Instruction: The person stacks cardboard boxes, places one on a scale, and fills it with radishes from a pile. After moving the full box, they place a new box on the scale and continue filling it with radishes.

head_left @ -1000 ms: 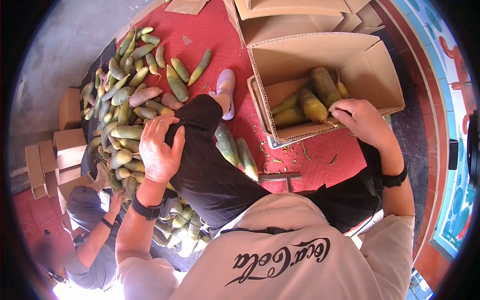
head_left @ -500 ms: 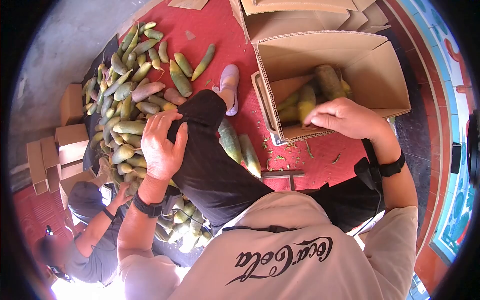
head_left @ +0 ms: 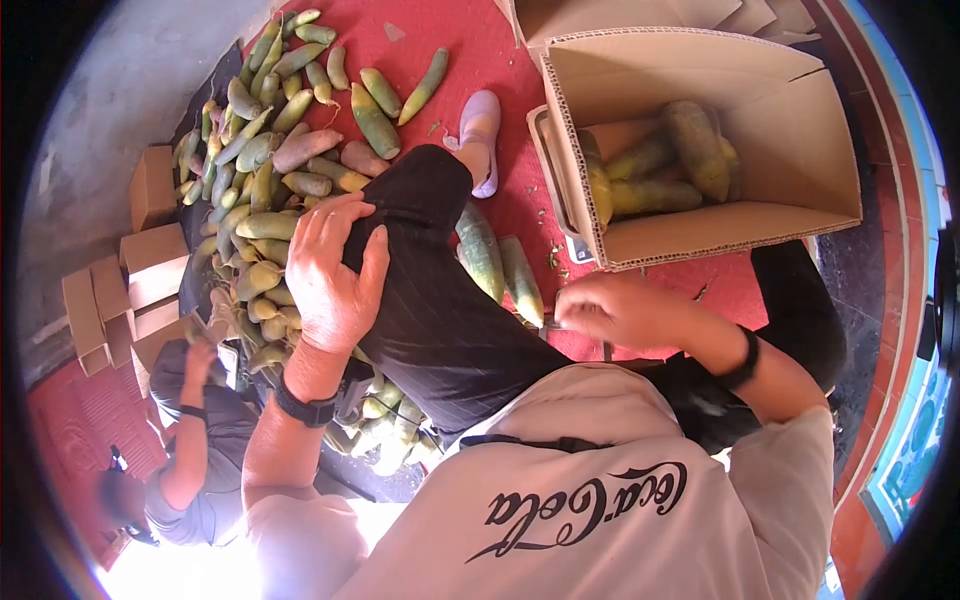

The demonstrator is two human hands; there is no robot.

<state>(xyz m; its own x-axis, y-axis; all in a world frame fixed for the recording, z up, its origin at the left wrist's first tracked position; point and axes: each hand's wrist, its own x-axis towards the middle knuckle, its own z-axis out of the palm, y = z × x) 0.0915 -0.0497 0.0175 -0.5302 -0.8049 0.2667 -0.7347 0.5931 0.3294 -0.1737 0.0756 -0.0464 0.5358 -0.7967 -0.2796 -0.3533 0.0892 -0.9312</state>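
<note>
Left hand (head_left: pixel 335 265) lay palm down on the dark-trousered knee (head_left: pixel 415 215), left of centre in the frame. Fingers were extended, thumb well apart from them; nothing was held.

Right hand (head_left: pixel 620 312) was right of centre, below the open carton (head_left: pixel 785 130). Fingers were curled inward and slightly blurred. It was near a dark metal bar (head_left: pixel 607 350) on the red mat (head_left: pixel 520 60); whether it gripped the bar, or anything else, could not be told.

Carton: upper right of the frame, open side up. Several green radishes (head_left: pixel 697 150) lay in it, overlapping at different angles, mostly toward its left and middle. A tray edge (head_left: pixel 552 170) showed beside its left wall.

Two large radishes (head_left: pixel 480 252) lay side by side on the mat, between the leg and the carton, just left of the right hand. Main radish heap (head_left: pixel 265 225): upper left to left of centre, mostly green, a few pinkish. A lilac shoe (head_left: pixel 480 125) was on the mat between heap and carton.

Far left: small cartons (head_left: pixel 155 265). Lower left: another person (head_left: pixel 205 440) in grey, one arm raised beside the heap.
</note>
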